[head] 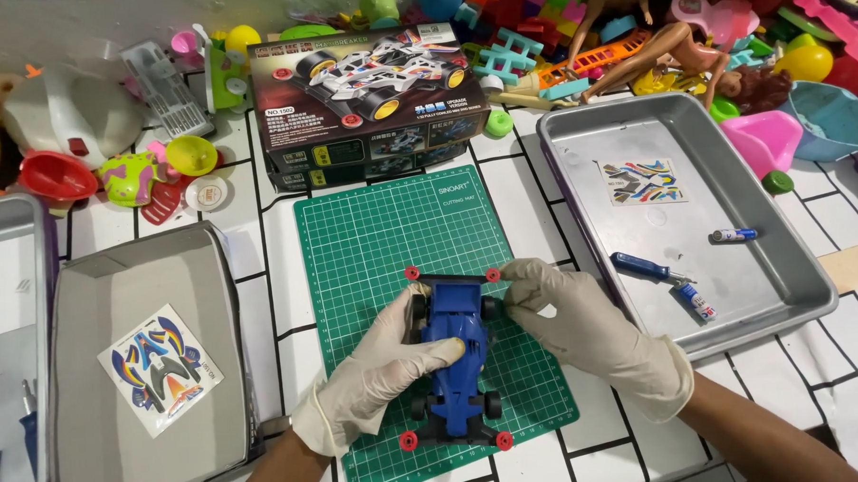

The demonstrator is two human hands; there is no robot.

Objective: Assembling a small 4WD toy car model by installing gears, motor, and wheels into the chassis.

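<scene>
Body-fitting step: my left hand (395,361) and right hand (584,326) grip the blue toy car (455,359) on the green mat (381,233); next, I judge, pressing evenly.

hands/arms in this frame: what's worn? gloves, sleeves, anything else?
Both the left hand and the right hand wear thin, off-white disposable gloves, slightly wrinkled, ending in a rolled cuff at the wrist. Forearms are bare below the cuffs: no sleeves, watch or markings visible.
</scene>
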